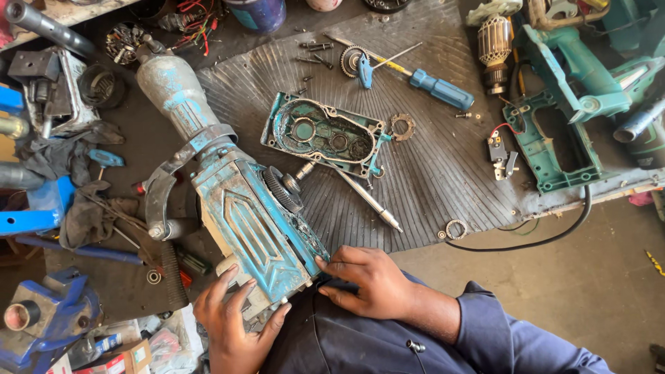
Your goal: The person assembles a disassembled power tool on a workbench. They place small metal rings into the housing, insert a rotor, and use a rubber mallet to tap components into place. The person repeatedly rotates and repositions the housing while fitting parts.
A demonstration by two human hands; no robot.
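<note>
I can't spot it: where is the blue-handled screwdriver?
In the head view, the blue-handled screwdriver lies upper right of centre on the ribbed mat, beside a small gear.

Ribbed grey mat (443, 166) under gear cover (322, 135), screwdriver (433, 86), washers (456, 229).

A single head-worn camera looks almost straight down, close over the desk (443, 173), with the wearer's lap along the lower frame.
</note>
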